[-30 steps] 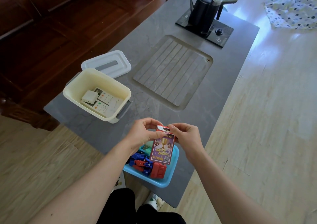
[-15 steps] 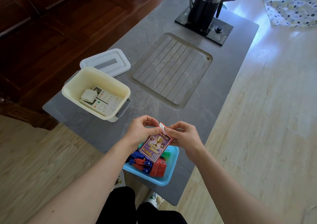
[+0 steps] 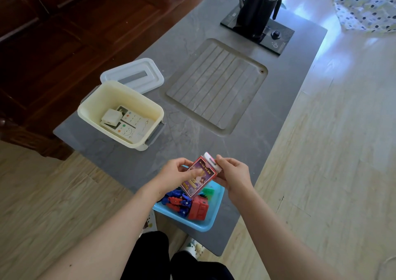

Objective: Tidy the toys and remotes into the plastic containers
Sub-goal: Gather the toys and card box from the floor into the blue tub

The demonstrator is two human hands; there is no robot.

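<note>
Both bare hands hold a small red and purple printed card pack (image 3: 198, 178) above the shallow light-blue plastic tray (image 3: 214, 212) at the near end of the grey stone table (image 3: 246, 142). The left hand (image 3: 176, 175) pinches the pack's left edge, thumb across the printed face, while the right hand (image 3: 232, 173) grips its white hanging tab at the upper right corner; the pack tilts, its lower end dipping toward the tray. In the tray lie a blue and red toy robot (image 3: 179, 201), a red block-shaped toy (image 3: 199, 210) and a green toy piece (image 3: 207, 191), close together. Further left on the table stands a cream plastic container (image 3: 102, 99) with grey side handles, holding two white remotes (image 3: 132, 127) side by side and a small white box (image 3: 111, 117) resting on them. Its pale grey lid (image 3: 132, 75) lies flat just behind it. A ribbed recessed panel (image 3: 216, 84) fills the table's middle, and a black kettle (image 3: 256, 7) sits on a black base at the far end.
</note>
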